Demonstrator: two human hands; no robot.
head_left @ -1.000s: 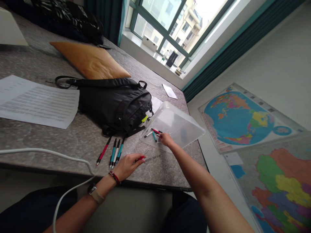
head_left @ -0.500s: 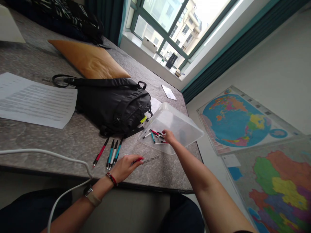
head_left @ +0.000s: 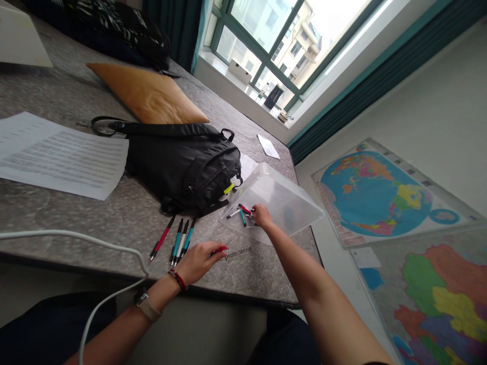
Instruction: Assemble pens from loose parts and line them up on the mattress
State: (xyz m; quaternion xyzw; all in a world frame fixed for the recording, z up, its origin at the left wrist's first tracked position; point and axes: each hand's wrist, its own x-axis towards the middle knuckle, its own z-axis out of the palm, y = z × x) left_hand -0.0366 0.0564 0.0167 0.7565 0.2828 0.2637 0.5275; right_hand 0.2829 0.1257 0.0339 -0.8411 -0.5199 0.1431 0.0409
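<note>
My left hand (head_left: pixel 201 259) is closed over the table near its front edge, pinching a red pen part (head_left: pixel 218 249) with a thin rod sticking out of its end. My right hand (head_left: pixel 262 216) reaches into the clear plastic box (head_left: pixel 292 203), fingers together at the pile of pen parts; what they grip is hidden. A white pen part (head_left: pixel 233 214), a teal pen part (head_left: pixel 242 218) and a red one (head_left: pixel 245 208) lie by those fingertips. Left of my left hand, a red pen (head_left: pixel 162 238) rests beside a row of teal and white pens (head_left: pixel 184 241).
Behind the pens lies a black backpack (head_left: pixel 182 167), with a padded brown envelope (head_left: pixel 152 96) beyond it. Printed paper (head_left: pixel 68 157) is at the left. A white cable (head_left: pixel 114 246) crosses the front left edge. Wall maps (head_left: pixel 375 190) hang at the right.
My right hand has shifted slightly down and inward onto the pen parts in the box. My left hand keeps its pinch on the red pen part. The view has turned slightly.
</note>
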